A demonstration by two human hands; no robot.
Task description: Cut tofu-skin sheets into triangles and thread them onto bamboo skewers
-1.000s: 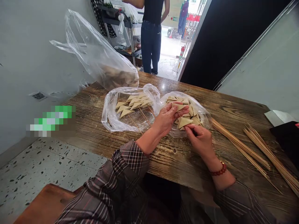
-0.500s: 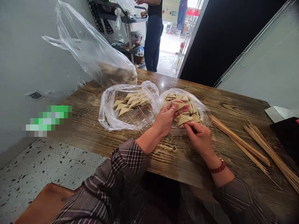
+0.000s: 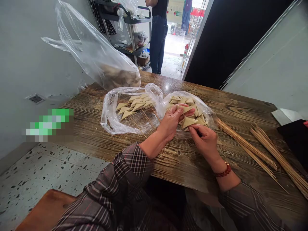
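My left hand is closed on a beige triangular piece, held between thumb and fingers over the right-hand plastic bag. Just to the right, the fingertips of my right hand pinch the lower edge of another triangular piece. More triangles lie in that bag beneath and behind my hands. To the left, an open clear bag holds several triangles with thin sticks running out from them toward my left forearm.
Two bundles of thin sticks lie on the wooden table at the right. A large clear bag with beige contents stands at the back left. Beyond the table, a person stands near a shelf cart.
The view has shifted very slightly. Both hands keep nearly the same pose and hold. In the background, the person's arm has drawn back from the cart.
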